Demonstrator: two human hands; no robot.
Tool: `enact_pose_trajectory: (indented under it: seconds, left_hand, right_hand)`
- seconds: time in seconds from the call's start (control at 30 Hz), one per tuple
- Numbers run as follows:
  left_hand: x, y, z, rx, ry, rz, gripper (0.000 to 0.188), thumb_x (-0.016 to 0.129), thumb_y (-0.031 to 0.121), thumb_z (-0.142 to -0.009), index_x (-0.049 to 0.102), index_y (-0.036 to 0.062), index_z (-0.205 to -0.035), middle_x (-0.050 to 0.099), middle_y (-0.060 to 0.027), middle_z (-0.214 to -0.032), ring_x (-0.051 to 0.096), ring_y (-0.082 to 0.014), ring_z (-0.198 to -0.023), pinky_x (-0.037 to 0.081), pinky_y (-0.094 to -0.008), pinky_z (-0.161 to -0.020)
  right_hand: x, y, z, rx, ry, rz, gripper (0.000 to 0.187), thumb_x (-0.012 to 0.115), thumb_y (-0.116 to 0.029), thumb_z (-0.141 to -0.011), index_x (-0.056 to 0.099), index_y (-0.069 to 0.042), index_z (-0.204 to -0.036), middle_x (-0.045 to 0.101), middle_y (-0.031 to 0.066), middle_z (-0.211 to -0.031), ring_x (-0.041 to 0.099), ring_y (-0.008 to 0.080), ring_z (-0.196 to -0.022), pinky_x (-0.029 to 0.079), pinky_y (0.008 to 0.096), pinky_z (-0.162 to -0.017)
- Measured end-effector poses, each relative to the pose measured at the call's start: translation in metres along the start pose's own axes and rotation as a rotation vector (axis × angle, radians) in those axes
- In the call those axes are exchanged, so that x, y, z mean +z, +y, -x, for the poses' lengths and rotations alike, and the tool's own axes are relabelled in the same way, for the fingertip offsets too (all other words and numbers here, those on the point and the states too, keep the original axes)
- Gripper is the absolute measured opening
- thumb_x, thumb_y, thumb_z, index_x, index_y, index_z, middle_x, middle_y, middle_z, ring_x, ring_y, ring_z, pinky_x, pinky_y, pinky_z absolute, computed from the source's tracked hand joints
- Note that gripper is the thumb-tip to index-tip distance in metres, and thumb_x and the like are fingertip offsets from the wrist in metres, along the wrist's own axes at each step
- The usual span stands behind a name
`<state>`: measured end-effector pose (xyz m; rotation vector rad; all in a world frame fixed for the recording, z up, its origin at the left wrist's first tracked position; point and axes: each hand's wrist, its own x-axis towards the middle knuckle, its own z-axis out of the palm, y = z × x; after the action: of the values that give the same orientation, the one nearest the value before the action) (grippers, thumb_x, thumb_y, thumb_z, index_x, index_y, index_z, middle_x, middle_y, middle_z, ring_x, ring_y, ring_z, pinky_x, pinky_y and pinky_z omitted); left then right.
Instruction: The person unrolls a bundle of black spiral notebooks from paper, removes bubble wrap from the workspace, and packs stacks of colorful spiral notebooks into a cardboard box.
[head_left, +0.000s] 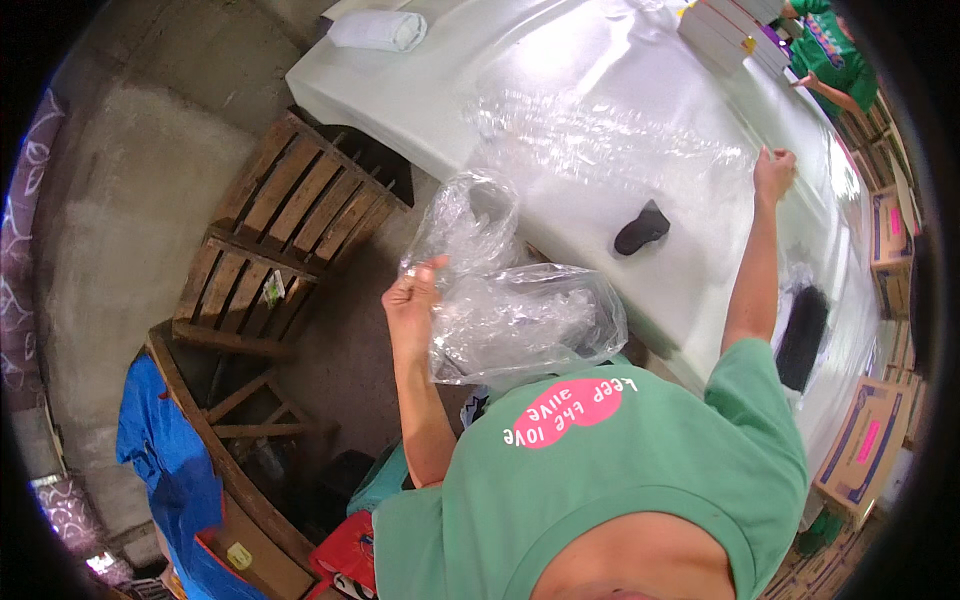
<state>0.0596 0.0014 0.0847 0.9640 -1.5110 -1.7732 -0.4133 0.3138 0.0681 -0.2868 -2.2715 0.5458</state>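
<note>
Beside near edge of table (440, 110): left hand (412, 288) clamped on bag (525, 325)
Right side: right hand (774, 175), hold unclear
Near edge: sock (640, 231)
Middle: film (610, 135)
Left corner: roll (375, 30)

The clear plastic bag (525, 325) at centre looks thin, crinkled, glossy; the white desk (420, 95) above, smooth and shiny; the black cloth piece (642, 230), matt; the slatted crates (305, 190) at left, rough wood.

The place looks like a packing workshop, shown by a broad white-covered worktable (560, 60), crumpled clear plastic bags (530, 325), brown cardboard cartons (862, 440) with pink labels, slatted brown wooden crates (268, 180), bare grey concrete (130, 230) and a green-shirted co-worker (838, 60).
</note>
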Motion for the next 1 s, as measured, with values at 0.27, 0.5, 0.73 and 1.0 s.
enact_pose_trajectory:
  seconds: [0.27,0.5,0.73,1.0]
  left_hand:
    - [-0.001,0.024,0.017,0.109,-0.376,-0.106,0.021,0.065,0.02,-0.083,0.069,0.0045,-0.097,0.054,0.006,-0.067,0.04,-0.0026,-0.059,0.035,-0.0189,-0.055]
    - [-0.031,0.036,0.033,-0.043,-0.532,-0.21,0.058,0.083,0.014,-0.059,0.062,0.0053,-0.112,0.033,0.0097,-0.053,0.026,-0.0016,-0.049,0.023,-0.0205,-0.046]
    - [-0.065,0.007,0.068,-0.034,-0.668,-0.729,0.043,0.077,0.024,-0.063,0.066,0.0076,-0.101,0.043,-0.0086,-0.048,0.045,-0.018,-0.043,0.036,-0.0312,-0.047]
    - [-0.06,-0.014,0.059,0.216,-0.023,-0.722,0.018,0.056,0.022,-0.088,0.065,0.0066,-0.091,0.052,-0.0159,-0.055,0.05,-0.0264,-0.045,0.041,-0.0338,-0.047]
  right_hand:
    - [-0.129,-0.206,0.214,-1.387,-1.398,-0.82,0.109,0.083,-0.027,-0.052,0.02,-0.024,-0.142,0.01,0.0085,-0.149,0.007,0.034,-0.137,0.016,0.0589,-0.106]
    - [-0.101,-0.186,0.35,-1.323,-2.145,-0.932,0.066,0.075,-0.025,-0.063,0.049,-0.008,-0.122,0.052,0.0125,-0.122,0.051,0.0273,-0.108,0.042,0.04,-0.091]
    - [-0.118,-0.113,0.195,0.426,-1.418,-1.785,0.054,0.063,-0.027,-0.074,0.047,-0.006,-0.122,0.054,0.0108,-0.111,0.054,0.0227,-0.097,0.046,0.0348,-0.084]
    - [-0.17,-0.084,0.227,0.211,-1.456,-1.37,0.063,0.064,-0.028,-0.074,0.042,-0.007,-0.128,0.052,0.0122,-0.115,0.053,0.0237,-0.101,0.046,0.036,-0.086]
